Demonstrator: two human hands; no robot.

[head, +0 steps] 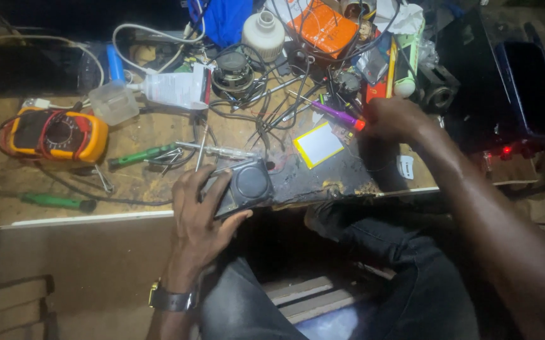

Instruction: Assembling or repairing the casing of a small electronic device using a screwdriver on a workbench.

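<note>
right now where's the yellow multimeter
In the head view, the yellow multimeter sits at the bench's far left, beside a clear plastic box, above a green screwdriver.

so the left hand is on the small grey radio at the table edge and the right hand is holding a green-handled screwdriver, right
Not quite. The left hand does rest on the small grey radio at the table edge, but the head view shows the right hand holding a purple-handled screwdriver. The green-handled screwdrivers lie untouched on the table.

Dim workshop corner, lit from above

A worn wooden worktop (45,208) with a pale front edge stood crowded under warm light, its middle scorched black. Beyond it the room fell into darkness; wooden slats (310,296) lay on the floor below.
</note>
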